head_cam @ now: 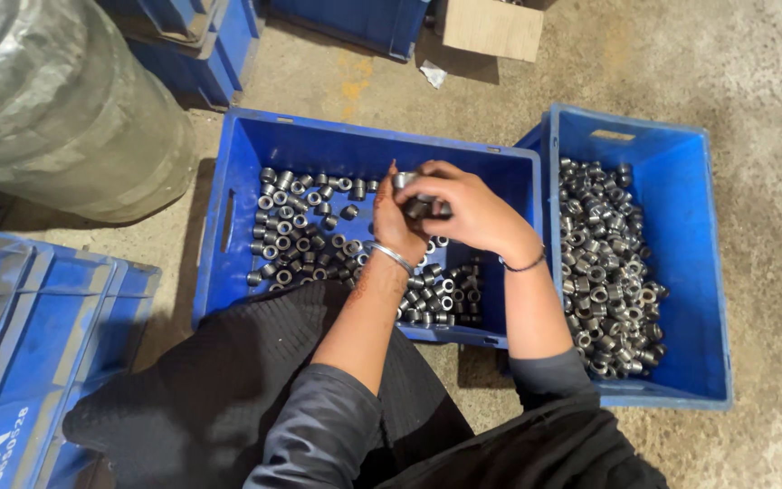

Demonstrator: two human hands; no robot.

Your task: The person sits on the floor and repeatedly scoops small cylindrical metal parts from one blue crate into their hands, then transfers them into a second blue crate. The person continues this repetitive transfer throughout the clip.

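My left hand (394, 225) and my right hand (465, 208) meet above the middle blue crate (228, 263). Both are closed around several small grey metal bushings (414, 201), short steel rings with a hole through them. One ring sticks up between the fingertips. Many more such rings (305, 231) lie loose on the crate's floor beneath the hands. My left wrist wears a metal bangle, my right a thin dark band.
A second blue crate (708, 272) to the right holds a heap of the same rings (608, 272). Stacked blue crates (29, 344) stand at the left, a large grey drum (56, 109) at the upper left. More crates and a cardboard piece (492, 27) lie beyond on concrete floor.
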